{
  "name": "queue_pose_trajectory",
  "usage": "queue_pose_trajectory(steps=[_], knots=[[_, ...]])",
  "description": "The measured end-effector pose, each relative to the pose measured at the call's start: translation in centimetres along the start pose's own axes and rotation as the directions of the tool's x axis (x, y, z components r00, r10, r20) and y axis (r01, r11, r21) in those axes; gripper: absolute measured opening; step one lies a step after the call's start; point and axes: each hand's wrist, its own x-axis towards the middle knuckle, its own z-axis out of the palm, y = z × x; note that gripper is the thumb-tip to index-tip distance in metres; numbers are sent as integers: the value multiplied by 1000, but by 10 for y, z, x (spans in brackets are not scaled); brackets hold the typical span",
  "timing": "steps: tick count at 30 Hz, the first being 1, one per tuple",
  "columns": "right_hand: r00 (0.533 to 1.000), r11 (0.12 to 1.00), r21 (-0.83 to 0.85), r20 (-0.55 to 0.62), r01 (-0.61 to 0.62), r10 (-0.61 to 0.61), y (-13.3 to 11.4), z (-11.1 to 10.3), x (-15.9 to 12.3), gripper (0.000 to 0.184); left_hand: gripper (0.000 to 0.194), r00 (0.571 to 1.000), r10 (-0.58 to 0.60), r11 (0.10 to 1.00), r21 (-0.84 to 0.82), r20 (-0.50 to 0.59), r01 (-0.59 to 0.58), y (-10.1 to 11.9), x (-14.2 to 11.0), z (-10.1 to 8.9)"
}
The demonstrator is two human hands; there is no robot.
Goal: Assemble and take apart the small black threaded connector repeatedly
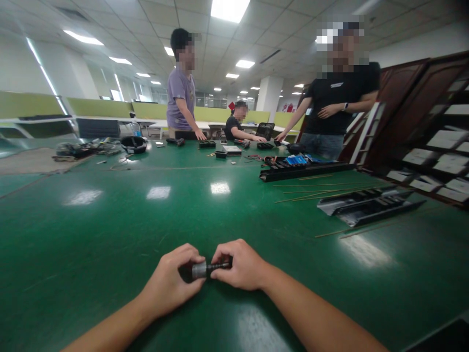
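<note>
My left hand (171, 276) is closed around a short silver-grey metal cylinder (199, 270), thumb below and fingers above. Out of the cylinder's right end runs a thin dark ribbed shaft (219, 266). Thumb and fingers of my right hand (240, 266) pinch this shaft close to the cylinder. The two parts lie in one line, roughly level, low over the green table (110, 234). Whether the shaft is fixed in the cylinder or separate, I cannot tell. My palms and fingers partly cover both parts.
Black metal channels (377, 208) and thin rods (308, 193) lie at the right. Another long black channel (308, 170) with blue items stands beyond them. Small black trays (207, 144) and a black cap-like item (134, 144) sit at the back, near several people.
</note>
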Motion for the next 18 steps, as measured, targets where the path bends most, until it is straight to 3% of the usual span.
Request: queue_pose_trajectory(steps=[18], knots=[[1000,1000,-13,-6,-8,8,5,3,-1,16,16,1000,-4,1000,-15,-4,4,2,1,-2]])
